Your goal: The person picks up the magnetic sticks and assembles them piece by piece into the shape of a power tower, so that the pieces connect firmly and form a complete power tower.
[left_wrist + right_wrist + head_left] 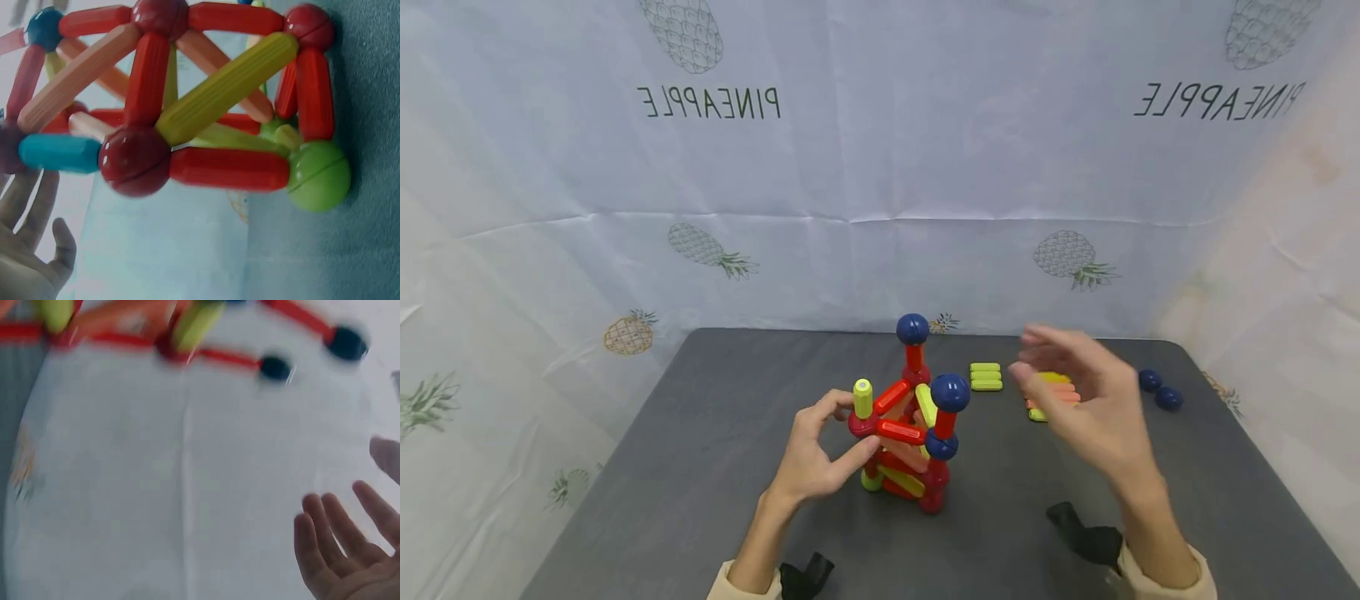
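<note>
A tower of magnetic rods and balls (902,432) stands on the dark table, its red, orange, yellow and blue parts joined in a braced frame. Blue balls (951,392) top two red rods, and a yellow-green rod (862,398) points up from a red ball at the left corner. My left hand (816,450) holds that corner between thumb and fingers; in the left wrist view its fingers (47,206) show by a blue rod (59,153). To the right of the tower, my right hand (1090,404) hovers with fingers apart and nothing in them. It partly covers some loose orange and yellow rods (1060,387).
Several yellow-green rods (986,377) lie side by side behind the tower, to its right. Two loose blue balls (1168,398) sit near the right edge of the table (700,467). Behind the table hangs a white cloth (880,167) printed with pineapples.
</note>
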